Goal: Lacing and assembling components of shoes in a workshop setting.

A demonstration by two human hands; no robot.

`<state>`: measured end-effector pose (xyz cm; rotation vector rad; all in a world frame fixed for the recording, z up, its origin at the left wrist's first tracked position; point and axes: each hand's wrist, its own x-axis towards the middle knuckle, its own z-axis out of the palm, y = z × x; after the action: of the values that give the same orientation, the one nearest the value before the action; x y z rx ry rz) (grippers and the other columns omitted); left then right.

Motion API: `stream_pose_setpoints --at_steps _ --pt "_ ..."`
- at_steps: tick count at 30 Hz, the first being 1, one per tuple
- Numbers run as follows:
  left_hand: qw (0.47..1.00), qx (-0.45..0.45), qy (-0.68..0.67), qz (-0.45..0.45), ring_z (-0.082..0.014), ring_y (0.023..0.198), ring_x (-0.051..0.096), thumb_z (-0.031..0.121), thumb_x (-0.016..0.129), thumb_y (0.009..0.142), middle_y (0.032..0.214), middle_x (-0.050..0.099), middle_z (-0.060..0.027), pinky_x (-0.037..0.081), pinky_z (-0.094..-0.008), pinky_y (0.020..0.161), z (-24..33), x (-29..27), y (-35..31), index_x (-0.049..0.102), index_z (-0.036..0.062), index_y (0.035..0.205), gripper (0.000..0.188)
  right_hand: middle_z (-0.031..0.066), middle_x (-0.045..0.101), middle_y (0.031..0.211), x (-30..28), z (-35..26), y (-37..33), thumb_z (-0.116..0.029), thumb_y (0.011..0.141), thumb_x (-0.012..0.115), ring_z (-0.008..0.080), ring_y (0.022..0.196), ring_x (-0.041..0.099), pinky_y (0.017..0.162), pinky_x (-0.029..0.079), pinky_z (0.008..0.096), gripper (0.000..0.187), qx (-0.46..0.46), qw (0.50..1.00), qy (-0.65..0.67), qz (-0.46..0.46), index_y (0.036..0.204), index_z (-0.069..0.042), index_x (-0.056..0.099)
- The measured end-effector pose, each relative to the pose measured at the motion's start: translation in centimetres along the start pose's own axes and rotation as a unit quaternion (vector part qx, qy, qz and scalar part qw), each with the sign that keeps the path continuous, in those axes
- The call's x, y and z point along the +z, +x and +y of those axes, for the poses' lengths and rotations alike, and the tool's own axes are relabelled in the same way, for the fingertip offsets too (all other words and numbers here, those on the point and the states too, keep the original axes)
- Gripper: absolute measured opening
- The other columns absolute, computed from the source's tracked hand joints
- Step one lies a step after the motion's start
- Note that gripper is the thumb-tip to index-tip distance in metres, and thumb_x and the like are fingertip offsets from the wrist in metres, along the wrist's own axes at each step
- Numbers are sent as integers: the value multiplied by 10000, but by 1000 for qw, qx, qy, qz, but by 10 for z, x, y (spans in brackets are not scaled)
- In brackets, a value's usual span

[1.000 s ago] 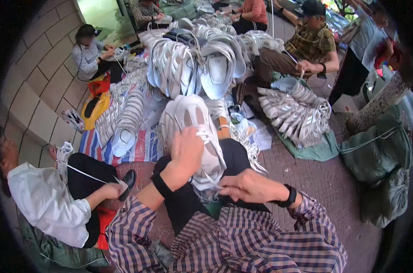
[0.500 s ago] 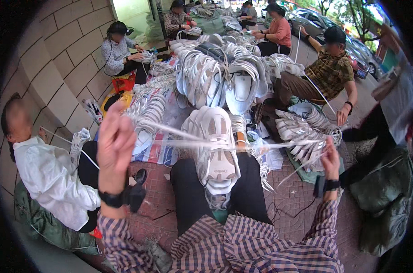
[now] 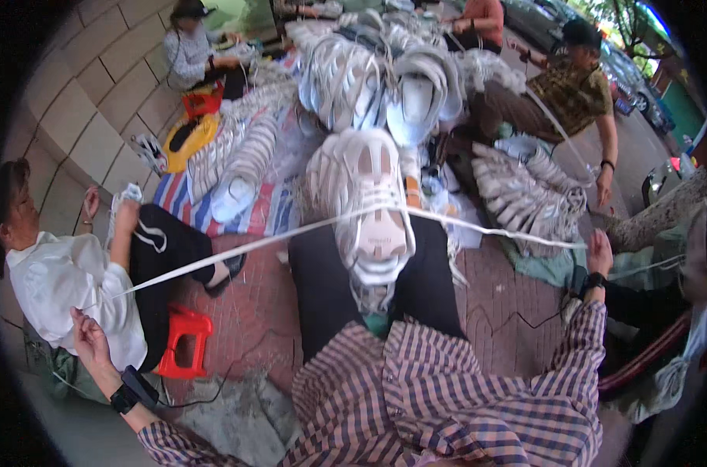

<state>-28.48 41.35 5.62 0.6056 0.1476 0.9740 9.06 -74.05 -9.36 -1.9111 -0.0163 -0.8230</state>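
Holding: the person's own two hands stand wide apart, with one white lace (image 3: 276,235) stretched between them across a shoe.
Left hand: low at the left, the left hand (image 3: 91,340) has thumb and fingertips drawn together at the lace's end, where it thins against a white top behind.
Right hand: farther forward at the right, the right hand (image 3: 600,253) pinches the other end, fingers closed in a narrow grip.
Lace: nearly straight on the left, slightly wavy on the right, it crosses the shoe at the eyelets.
Shoe: the white shoe (image 3: 377,261) with beige panels lies uppermost on a nested stack of shoes (image 3: 322,175), between the legs in dark trousers (image 3: 322,288).
Lettering: a small dark line of print (image 3: 381,240) sits on the shoe's pale panel, too faint to read here.
Wrists: dark bands circle both; a black box (image 3: 139,385) with a cable sits at the left one.
Beyond the stack: a large heap of shoes (image 3: 342,86); to its left, a row of shoes (image 3: 248,167) on a striped sheet (image 3: 272,214).
Neighbours: a person in a white top (image 3: 77,288) sits at the left near a red stool (image 3: 190,342); a person in a patterned shirt (image 3: 575,97) sits at the right, behind fanned shoes (image 3: 517,191).
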Motion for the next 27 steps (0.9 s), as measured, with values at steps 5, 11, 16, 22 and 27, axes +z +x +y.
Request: stream_pose_setpoints --at_steps 5,11,16,22,27 --pt "985 -59 164 23 -247 1210 411 -22 415 869 1292 439 -193 359 -359 1025 -79 55 -61 327 -84 1307 451 -13 610 891 178 -151 -76 -215 869 580 65 725 539 638 424 209 234 270 939 97 -188 1034 -56 630" --pt "858 -232 451 -75 -233 1020 582 147 458 919 1153 556 -177 495 -323 848 -250 137 -148 449 -46 1200 341 -6 588 718 319 -273 -119 -166 833 614 74 643 544 568 428 215 157 114 894 195 -387 854 -10 622" --pt "832 -309 421 -188 -192 776 643 153 447 931 993 625 -144 516 -238 653 -343 209 -181 504 -32 1131 279 42 587 755 358 -296 -120 -125 845 590 91 651 534 590 434 244 151 23 889 117 -443 916 4 624" --pt "751 -205 530 -335 -37 531 505 129 430 934 812 618 -58 375 -168 457 -373 234 -179 607 -4 992 228 82 519 768 376 -311 -116 -8 752 549 281 749 544 637 411 360 87 -219 888 -4 -405 826 -52 562" --pt "736 -159 580 -312 -50 516 494 87 495 886 716 575 -26 378 -190 462 -384 245 -183 628 2 932 165 80 525 787 365 -333 -99 -91 632 593 253 792 576 670 438 376 150 -383 806 -180 -415 767 -73 530"
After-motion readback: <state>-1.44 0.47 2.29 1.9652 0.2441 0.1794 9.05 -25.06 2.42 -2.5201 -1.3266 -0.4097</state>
